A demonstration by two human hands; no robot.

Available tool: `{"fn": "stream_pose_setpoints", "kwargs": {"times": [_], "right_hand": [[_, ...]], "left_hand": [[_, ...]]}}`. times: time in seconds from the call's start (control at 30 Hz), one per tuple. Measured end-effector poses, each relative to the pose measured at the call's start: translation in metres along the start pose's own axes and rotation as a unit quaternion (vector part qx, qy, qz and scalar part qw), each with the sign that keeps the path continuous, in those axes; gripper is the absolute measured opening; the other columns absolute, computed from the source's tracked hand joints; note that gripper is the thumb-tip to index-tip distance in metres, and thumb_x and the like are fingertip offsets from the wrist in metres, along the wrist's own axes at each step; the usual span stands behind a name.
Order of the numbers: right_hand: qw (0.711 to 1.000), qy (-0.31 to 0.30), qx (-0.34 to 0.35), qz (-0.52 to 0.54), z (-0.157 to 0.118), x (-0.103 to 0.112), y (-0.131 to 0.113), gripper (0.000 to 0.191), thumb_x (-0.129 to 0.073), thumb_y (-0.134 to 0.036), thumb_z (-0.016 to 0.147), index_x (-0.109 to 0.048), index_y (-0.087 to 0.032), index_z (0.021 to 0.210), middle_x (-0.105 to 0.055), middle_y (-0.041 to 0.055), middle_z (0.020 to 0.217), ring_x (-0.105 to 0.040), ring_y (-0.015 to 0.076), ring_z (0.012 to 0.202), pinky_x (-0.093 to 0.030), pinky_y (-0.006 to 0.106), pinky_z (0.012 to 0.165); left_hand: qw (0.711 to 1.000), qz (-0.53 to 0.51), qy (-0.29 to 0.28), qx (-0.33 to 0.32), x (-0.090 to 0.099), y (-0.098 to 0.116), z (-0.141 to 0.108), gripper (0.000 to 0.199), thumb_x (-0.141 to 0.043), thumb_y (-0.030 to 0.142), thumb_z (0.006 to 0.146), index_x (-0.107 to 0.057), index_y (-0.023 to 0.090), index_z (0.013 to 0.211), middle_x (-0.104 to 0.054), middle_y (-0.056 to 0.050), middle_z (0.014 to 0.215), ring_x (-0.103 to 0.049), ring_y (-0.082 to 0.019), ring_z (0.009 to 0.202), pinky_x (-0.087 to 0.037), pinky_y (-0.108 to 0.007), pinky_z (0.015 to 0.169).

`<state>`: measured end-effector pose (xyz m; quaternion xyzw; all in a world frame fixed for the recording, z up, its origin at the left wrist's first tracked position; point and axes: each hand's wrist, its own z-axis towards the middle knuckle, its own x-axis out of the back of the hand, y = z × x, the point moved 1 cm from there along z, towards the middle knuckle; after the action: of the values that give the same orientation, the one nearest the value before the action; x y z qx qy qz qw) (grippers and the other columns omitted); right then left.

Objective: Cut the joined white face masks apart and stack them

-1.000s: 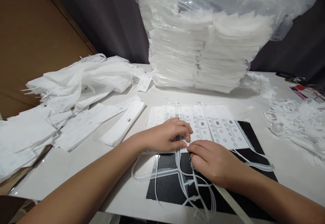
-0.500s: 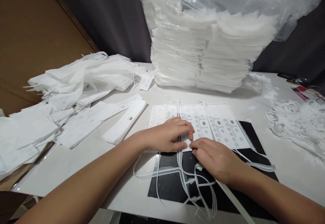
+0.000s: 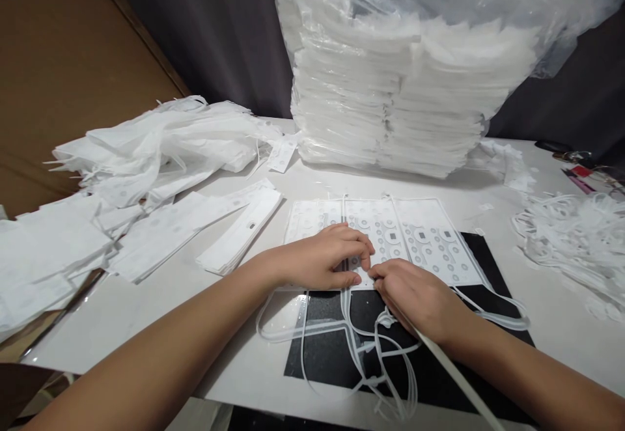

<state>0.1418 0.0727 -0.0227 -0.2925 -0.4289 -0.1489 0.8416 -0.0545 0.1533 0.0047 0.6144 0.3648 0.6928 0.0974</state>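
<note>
White printed panels point(image 3: 430, 249) with grey circles and small dark squares lie side by side on the table, partly over a black mat point(image 3: 327, 359). My left hand point(image 3: 332, 258) rests on the middle panels with its fingers apart and bent, holding nothing. Close to its fingertips, my right hand point(image 3: 415, 297) is closed at the panels' lower edge, round something small and mostly hidden. A long pale cord point(image 3: 459, 379) runs from beneath this hand to the bottom of the view. Thin white cables point(image 3: 349, 330) with small connectors loop out below the panels.
Behind the panels stands a tall stack of white sheets point(image 3: 390, 92) in clear plastic. Loose white sheets point(image 3: 161, 151) pile up at the left, near a narrow stack of strips point(image 3: 239, 232). Tangled white cables point(image 3: 576, 236) lie at the right.
My right hand has shifted slightly right and up, away from my left fingertips, and its fingers are more curled. The pale cord now shows along its underside. My left hand has stayed nearly still.
</note>
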Motion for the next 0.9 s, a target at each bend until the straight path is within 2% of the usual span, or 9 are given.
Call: {"fn": "stream_pose_setpoints", "kwargs": {"times": [0.1,0.2,0.27,0.37,0.43,0.53,0.6,0.77,0.9], "right_hand": [[0.986,0.050,-0.118,0.103,-0.002,0.001,0.007,0.012,-0.046,-0.009,0.090,-0.054,-0.017,0.085,-0.069,0.0082,0.091,-0.066,0.0176,0.084,-0.053,0.029,0.073],[0.932,0.115,-0.280,0.198,-0.001,0.005,0.013,0.013,-0.056,-0.017,0.085,-0.052,-0.021,0.074,-0.071,0.0042,0.090,-0.068,0.0155,0.078,-0.052,0.026,0.068],[0.892,0.153,-0.342,0.252,0.000,0.007,0.016,0.015,-0.059,-0.023,0.084,-0.052,-0.021,0.070,-0.072,0.0039,0.088,-0.067,0.0165,0.076,-0.052,0.027,0.065],[0.851,0.180,-0.374,0.322,0.001,0.008,0.020,0.017,-0.063,-0.030,0.082,-0.054,-0.021,0.072,-0.072,0.0045,0.088,-0.068,0.0178,0.078,-0.052,0.030,0.068],[0.824,0.188,-0.390,0.365,0.001,0.008,0.022,0.018,-0.066,-0.033,0.080,-0.056,-0.020,0.072,-0.072,0.0045,0.088,-0.068,0.0179,0.079,-0.053,0.031,0.071],[0.776,0.209,-0.410,0.431,0.001,0.008,0.025,0.022,-0.071,-0.034,0.078,-0.056,-0.019,0.070,-0.072,0.0036,0.088,-0.069,0.0167,0.080,-0.054,0.030,0.074],[0.751,0.221,-0.414,0.465,0.001,0.007,0.028,0.024,-0.073,-0.034,0.077,-0.056,-0.019,0.070,-0.073,0.0027,0.088,-0.070,0.0153,0.078,-0.054,0.029,0.074],[0.720,0.231,-0.420,0.502,0.003,0.007,0.031,0.027,-0.076,-0.038,0.073,-0.057,-0.019,0.070,-0.073,0.0029,0.088,-0.070,0.0150,0.077,-0.054,0.030,0.076],[0.691,0.249,-0.426,0.528,0.005,0.010,0.030,0.033,-0.079,-0.040,0.067,-0.055,-0.019,0.066,-0.073,0.0030,0.085,-0.070,0.0161,0.076,-0.054,0.032,0.075]], "left_hand": [[1.000,0.001,0.016,-0.003,0.001,0.002,0.000,0.005,-0.065,0.021,0.085,-0.065,0.020,0.090,-0.057,-0.005,0.118,-0.050,-0.020,0.110,-0.036,-0.037,0.098],[0.999,0.022,0.035,-0.024,-0.002,0.008,0.002,0.003,-0.068,0.023,0.083,-0.068,0.020,0.083,-0.060,-0.005,0.112,-0.054,-0.019,0.104,-0.038,-0.036,0.096],[0.997,0.050,0.050,-0.031,-0.005,0.012,0.004,0.004,-0.070,0.022,0.082,-0.069,0.019,0.082,-0.062,-0.005,0.108,-0.056,-0.019,0.098,-0.040,-0.036,0.093],[0.994,0.082,0.071,-0.017,-0.011,0.015,0.007,0.007,-0.071,0.023,0.081,-0.068,0.016,0.081,-0.065,-0.005,0.102,-0.059,-0.017,0.090,-0.044,-0.035,0.088],[0.993,0.093,0.074,-0.008,-0.014,0.015,0.008,0.008,-0.070,0.023,0.083,-0.067,0.016,0.082,-0.067,-0.004,0.101,-0.062,-0.016,0.088,-0.043,-0.038,0.094],[0.991,0.119,0.058,-0.004,-0.013,0.017,0.008,0.005,-0.066,0.021,0.086,-0.067,0.017,0.084,-0.068,-0.002,0.105,-0.065,-0.015,0.090,-0.035,-0.044,0.106],[0.990,0.133,0.041,0.005,-0.011,0.018,0.009,0.005,-0.064,0.018,0.087,-0.067,0.017,0.084,-0.068,-0.002,0.107,-0.065,-0.014,0.093,-0.032,-0.046,0.109],[0.987,0.160,-0.005,0.019,-0.002,0.025,0.014,0.008,-0.062,0.014,0.086,-0.067,0.018,0.082,-0.069,0.001,0.107,-0.066,-0.014,0.093,-0.030,-0.047,0.111],[0.963,0.268,-0.036,-0.014,-0.004,0.036,0.016,0.015,-0.060,0.010,0.084,-0.066,0.016,0.072,-0.070,-0.001,0.104,-0.066,-0.014,0.082,-0.036,-0.043,0.107]]}}
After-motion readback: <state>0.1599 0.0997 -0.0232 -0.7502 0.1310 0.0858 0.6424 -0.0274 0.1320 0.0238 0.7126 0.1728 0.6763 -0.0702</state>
